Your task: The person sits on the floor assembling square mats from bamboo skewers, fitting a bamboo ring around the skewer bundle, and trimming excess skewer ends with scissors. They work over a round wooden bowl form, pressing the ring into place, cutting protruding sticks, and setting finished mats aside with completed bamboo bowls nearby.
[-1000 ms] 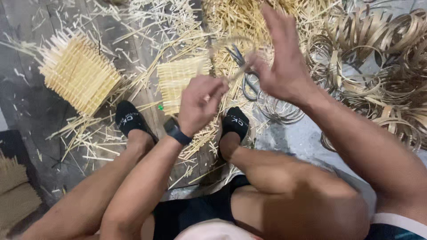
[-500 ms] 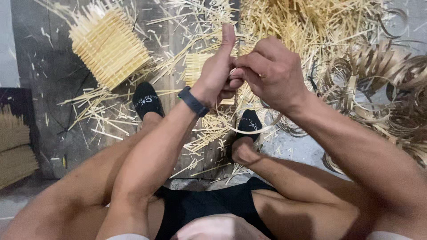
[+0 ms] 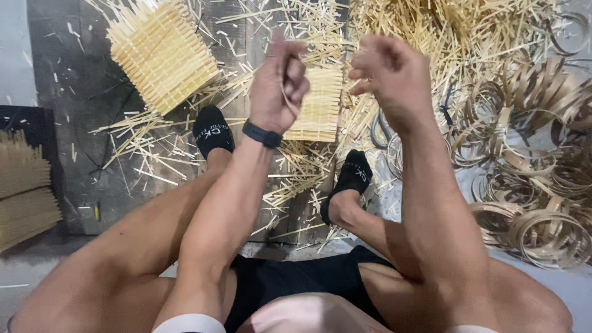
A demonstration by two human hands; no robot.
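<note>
We see our left hand (image 3: 279, 86) and right hand (image 3: 390, 75) blurred, so what the curled fingers (image 3: 297, 73) pinch is too thin to tell. Our left hand covers part of the small pale woven bamboo mat (image 3: 317, 105) beyond it. The large square woven bamboo mat (image 3: 161, 52) is cut off at the far edge, and the stacked tan bamboo slats (image 3: 23, 188) at the left edge. The coiled brown bamboo strips (image 3: 535, 179) run past the right edge.

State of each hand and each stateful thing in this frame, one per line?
left hand: raised, fingers curled shut on a thin strip.
right hand: raised, loosely closed, apart from the left; contents unclear.
woven panel: flat on floor, stick ends protruding.
small woven mat: flat on floor.
coiled strips: piled loose.
</note>
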